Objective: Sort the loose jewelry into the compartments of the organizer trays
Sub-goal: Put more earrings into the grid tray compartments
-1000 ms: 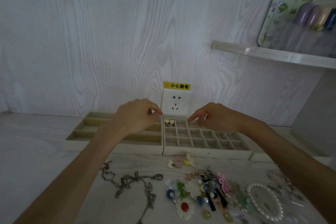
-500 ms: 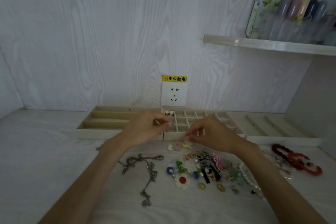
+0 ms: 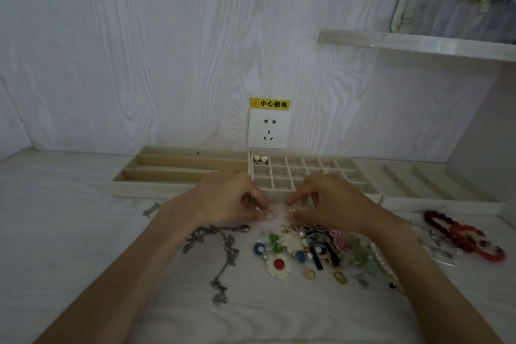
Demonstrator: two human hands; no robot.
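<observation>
I see my left hand (image 3: pixel 229 201) and right hand (image 3: pixel 326 204) pinching small pink earrings (image 3: pixel 270 213) (tiny, blurred) near the grid tray (image 3: pixel 307 173); I judge one could slip onto the bench (image 3: pixel 69 232).

Both hands are down off the grid tray (image 3: pixel 312 173) and now sit on the table (image 3: pixel 69 232) just before its front wall. The left hand (image 3: pixel 229 198) pinches a pink earring (image 3: pixel 269 213) lying there; the right hand (image 3: pixel 329 201) closes its fingertips on a yellow piece (image 3: pixel 291 210) beside it.
</observation>
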